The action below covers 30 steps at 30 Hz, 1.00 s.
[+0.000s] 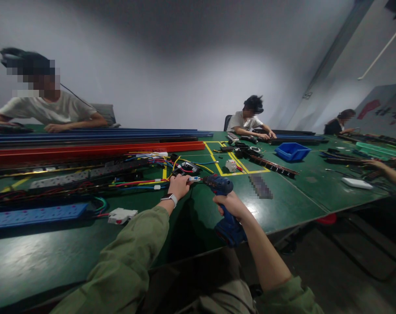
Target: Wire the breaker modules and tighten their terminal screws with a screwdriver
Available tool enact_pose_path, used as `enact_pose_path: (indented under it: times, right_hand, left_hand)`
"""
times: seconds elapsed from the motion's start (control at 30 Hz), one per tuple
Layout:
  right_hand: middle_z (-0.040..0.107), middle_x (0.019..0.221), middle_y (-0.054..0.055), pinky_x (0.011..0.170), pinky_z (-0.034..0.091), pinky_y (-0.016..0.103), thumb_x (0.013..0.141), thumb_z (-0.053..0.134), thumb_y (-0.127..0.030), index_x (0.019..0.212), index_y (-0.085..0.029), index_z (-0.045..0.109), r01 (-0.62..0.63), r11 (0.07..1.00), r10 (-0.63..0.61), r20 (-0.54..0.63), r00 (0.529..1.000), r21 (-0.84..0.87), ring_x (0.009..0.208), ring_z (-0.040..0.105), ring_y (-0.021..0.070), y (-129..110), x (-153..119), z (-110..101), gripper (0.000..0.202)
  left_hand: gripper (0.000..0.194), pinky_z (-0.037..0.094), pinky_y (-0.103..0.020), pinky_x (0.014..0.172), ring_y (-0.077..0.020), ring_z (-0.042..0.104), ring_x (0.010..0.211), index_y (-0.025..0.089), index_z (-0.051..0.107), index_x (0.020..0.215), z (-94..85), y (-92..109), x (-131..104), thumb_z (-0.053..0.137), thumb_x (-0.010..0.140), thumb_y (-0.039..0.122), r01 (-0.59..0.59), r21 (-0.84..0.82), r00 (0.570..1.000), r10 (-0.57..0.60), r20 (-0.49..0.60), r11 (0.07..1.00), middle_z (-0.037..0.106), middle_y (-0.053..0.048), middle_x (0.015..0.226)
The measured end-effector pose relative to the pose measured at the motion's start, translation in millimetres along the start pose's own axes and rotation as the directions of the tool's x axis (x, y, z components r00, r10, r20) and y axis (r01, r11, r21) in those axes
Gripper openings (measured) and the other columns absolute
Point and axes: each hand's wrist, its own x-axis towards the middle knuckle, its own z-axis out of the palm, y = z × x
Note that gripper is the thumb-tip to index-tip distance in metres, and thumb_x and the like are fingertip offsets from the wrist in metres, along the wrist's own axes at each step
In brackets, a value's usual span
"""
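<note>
My right hand [232, 204] is wrapped round the grip of a blue cordless drill [228, 222], which points left across the table. Its bit end meets a small white-and-blue part [194, 179]. My left hand [179, 187] pinches that part by its near side; the fingers partly cover it, so its exact kind is unclear. Beyond the left hand lies a black component [188, 167] among yellow, blue and red wires [142, 183]. A white circuit breaker [122, 215] with a red wire rests left of my forearm, beside a blue power strip [37, 216].
Red channels [96, 151] and blue rails run along the left of the green table [292, 200]. A white breaker [231, 165], a phone-like slab [261, 186] and a blue bin [292, 151] lie to the right. Several co-workers sit across and at the right.
</note>
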Motion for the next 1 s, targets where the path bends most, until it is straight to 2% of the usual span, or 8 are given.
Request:
enact_pose_path:
  times: [0.53,0.67,1.0]
  right_hand:
    - [0.050,0.041,-0.005,0.039,0.036,0.022,0.073,0.063,-0.024,0.070,-0.019,0.053,0.008,1.000,-0.008,0.002,1.000,0.013,0.036,0.046,0.0112,2.2,2.1,-1.6,0.011]
    - [0.050,0.041,-0.003,0.039,0.035,0.022,0.073,0.061,-0.023,0.065,-0.019,0.052,-0.013,1.000,0.013,0.001,1.000,0.012,0.037,0.046,0.0110,0.9,0.9,-1.3,0.013]
    - [0.052,0.041,-0.003,0.038,0.034,0.022,0.073,0.062,-0.024,0.068,-0.018,0.055,-0.041,0.999,0.041,0.009,0.999,0.000,0.037,0.046,0.0115,-1.1,0.4,-1.6,0.010]
  left_hand:
    - [0.031,0.031,-0.046,0.093,-0.0314,0.054,0.110,0.029,0.066,0.118,1.1,-0.6,1.9,0.049,0.094,0.036,-0.002,-0.018,1.000,0.002,-0.002,1.000,0.071,-0.011,0.106]
    - [0.031,0.030,-0.046,0.094,-0.0311,0.054,0.110,0.029,0.066,0.119,0.0,0.3,0.9,0.049,0.093,0.035,0.003,-0.021,1.000,-0.003,0.001,1.000,0.071,-0.011,0.106]
    - [0.031,0.030,-0.046,0.094,-0.0306,0.054,0.109,0.028,0.067,0.118,3.4,-1.1,1.6,0.049,0.094,0.038,-0.010,0.000,1.000,0.010,-0.011,1.000,0.071,-0.011,0.107]
